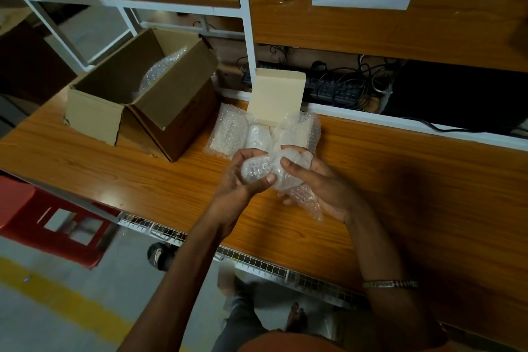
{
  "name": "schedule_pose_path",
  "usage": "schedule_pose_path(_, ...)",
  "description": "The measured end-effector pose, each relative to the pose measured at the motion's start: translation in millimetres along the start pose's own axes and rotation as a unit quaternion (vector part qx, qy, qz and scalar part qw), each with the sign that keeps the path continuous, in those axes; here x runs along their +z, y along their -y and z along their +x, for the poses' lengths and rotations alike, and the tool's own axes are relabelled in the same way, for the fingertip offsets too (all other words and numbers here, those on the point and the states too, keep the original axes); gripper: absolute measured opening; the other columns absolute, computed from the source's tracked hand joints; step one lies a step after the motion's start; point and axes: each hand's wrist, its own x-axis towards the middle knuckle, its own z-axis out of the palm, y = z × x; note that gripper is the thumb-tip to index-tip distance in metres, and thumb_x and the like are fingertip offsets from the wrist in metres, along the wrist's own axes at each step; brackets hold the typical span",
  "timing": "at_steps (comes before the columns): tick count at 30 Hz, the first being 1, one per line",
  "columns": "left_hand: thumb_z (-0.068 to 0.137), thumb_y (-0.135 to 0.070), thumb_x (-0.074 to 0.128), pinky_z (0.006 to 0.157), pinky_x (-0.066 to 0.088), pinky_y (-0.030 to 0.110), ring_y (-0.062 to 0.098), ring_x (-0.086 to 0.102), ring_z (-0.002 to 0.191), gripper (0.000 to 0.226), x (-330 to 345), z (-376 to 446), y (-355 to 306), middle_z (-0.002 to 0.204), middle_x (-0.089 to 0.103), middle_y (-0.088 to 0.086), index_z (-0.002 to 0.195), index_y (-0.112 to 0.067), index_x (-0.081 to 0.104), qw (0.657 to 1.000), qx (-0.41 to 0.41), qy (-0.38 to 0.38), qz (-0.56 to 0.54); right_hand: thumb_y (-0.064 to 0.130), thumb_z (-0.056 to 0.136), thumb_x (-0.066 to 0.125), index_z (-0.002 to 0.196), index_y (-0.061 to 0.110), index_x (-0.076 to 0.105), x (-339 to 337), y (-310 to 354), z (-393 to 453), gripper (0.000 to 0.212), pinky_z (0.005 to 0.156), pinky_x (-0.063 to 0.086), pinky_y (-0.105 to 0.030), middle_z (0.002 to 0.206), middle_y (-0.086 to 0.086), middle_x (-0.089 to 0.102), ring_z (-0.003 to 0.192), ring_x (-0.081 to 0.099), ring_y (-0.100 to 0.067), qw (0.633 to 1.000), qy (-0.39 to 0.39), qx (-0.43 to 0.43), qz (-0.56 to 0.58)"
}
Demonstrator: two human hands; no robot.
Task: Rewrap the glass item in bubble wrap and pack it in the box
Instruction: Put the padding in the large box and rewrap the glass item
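Both hands (pixel 245 177) (pixel 320 180) gripping bubble-wrapped bundle (pixel 274 168), open cardboard box (pixel 160 100) left, wrapped packets (pixel 243 134) behind

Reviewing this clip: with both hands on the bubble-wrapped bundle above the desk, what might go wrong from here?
1. The bubble-wrapped bundle is held in the air by the left hand and right hand; a slip could drop it on the wooden desk.
2. A loose wrap tail hangs below, so the wrap may come undone before reaching the cardboard box.

Bubble wrap (pixel 258 170) is hiding whatever sits inside the bundle; more wrap (pixel 160 71) is blocking the cardboard box's (pixel 183 94) floor.
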Motion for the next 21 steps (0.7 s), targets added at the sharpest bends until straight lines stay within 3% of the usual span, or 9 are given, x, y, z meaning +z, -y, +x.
schedule_pose_path(3, 0.094, -0.010, 0.075, 0.093, 0.062, 0.034, 0.028, 0.075, 0.114, 0.050, 7.7, -5.5, 2.1, 0.134, 0.068, 0.010, 0.137, -0.019, 0.052, 1.000, 0.012, 0.008, 0.026, 0.027, 0.093, 0.075, 0.141, 0.016, 0.059, -3.2, -1.8, 0.7, 0.052, 0.064, 0.059, -0.030, 0.128, -0.016, 0.073, 0.100, 0.070, -0.030, 0.999, -0.010, -0.039, 0.028)
schedule_pose_path(6, 0.097, -0.044, 0.072, 0.104, 0.059, 0.043, 0.026, 0.068, 0.125, 0.050, 6.4, -6.7, 3.5, 0.140, 0.065, 0.004, 0.142, -0.029, 0.057, 0.999, 0.002, 0.004, 0.042, 0.018, 0.090, 0.077, 0.144, 0.016, 0.059, -12.7, -1.3, -0.2, 0.057, 0.066, 0.060, -0.028, 0.136, -0.016, 0.068, 0.108, 0.069, -0.030, 0.996, -0.011, -0.089, 0.027)
schedule_pose_path(8, 0.101, -0.058, 0.062, 0.107, 0.056, 0.038, 0.023, 0.066, 0.130, 0.052, 4.2, -4.6, 1.4, 0.140, 0.068, 0.001, 0.144, -0.029, 0.060, 0.998, -0.029, 0.019, 0.050, 0.012, 0.089, 0.076, 0.143, 0.019, 0.060, -16.0, -1.9, -1.4, 0.057, 0.066, 0.061, -0.027, 0.138, -0.013, 0.065, 0.108, 0.070, -0.028, 0.994, -0.012, -0.112, 0.006)
schedule_pose_path(11, 0.100, -0.043, 0.063, 0.103, 0.058, 0.031, 0.019, 0.071, 0.123, 0.046, 1.3, -1.1, -2.1, 0.131, 0.075, 0.003, 0.139, -0.018, 0.064, 0.996, -0.057, 0.047, 0.057, 0.005, 0.088, 0.075, 0.141, 0.019, 0.061, -15.4, -3.7, -2.1, 0.057, 0.068, 0.063, -0.028, 0.141, -0.015, 0.062, 0.108, 0.072, -0.025, 0.993, 0.003, -0.119, -0.018)
schedule_pose_path(15, 0.100, -0.032, 0.068, 0.109, 0.055, 0.050, 0.028, 0.071, 0.124, 0.041, -4.6, 1.2, 2.6, 0.131, 0.074, 0.008, 0.139, -0.018, 0.065, 0.993, -0.075, 0.074, 0.043, 0.001, 0.085, 0.075, 0.139, 0.016, 0.063, -15.7, -2.5, -4.3, 0.057, 0.086, 0.064, -0.040, 0.141, -0.010, 0.065, 0.127, 0.067, -0.029, 0.992, 0.021, -0.121, -0.020)
schedule_pose_path(18, 0.103, -0.027, 0.066, 0.109, 0.054, 0.055, 0.031, 0.069, 0.127, 0.040, -2.3, 0.3, 10.9, 0.136, 0.071, 0.012, 0.141, -0.013, 0.062, 0.998, -0.048, 0.049, 0.014, 0.000, 0.086, 0.073, 0.144, 0.015, 0.060, -10.3, 0.9, -2.0, 0.061, 0.095, 0.062, -0.043, 0.144, -0.010, 0.065, 0.132, 0.064, -0.029, 0.992, 0.028, -0.122, -0.014)
schedule_pose_path(21, 0.105, -0.025, 0.063, 0.104, 0.059, 0.048, 0.030, 0.072, 0.121, 0.033, 4.2, -0.6, 14.9, 0.131, 0.074, 0.011, 0.135, -0.010, 0.063, 1.000, -0.001, -0.001, 0.022, 0.001, 0.092, 0.070, 0.152, 0.019, 0.053, -3.3, -4.0, 3.4, 0.065, 0.100, 0.059, -0.043, 0.149, -0.008, 0.062, 0.136, 0.061, -0.028, 0.992, 0.030, -0.119, -0.002)
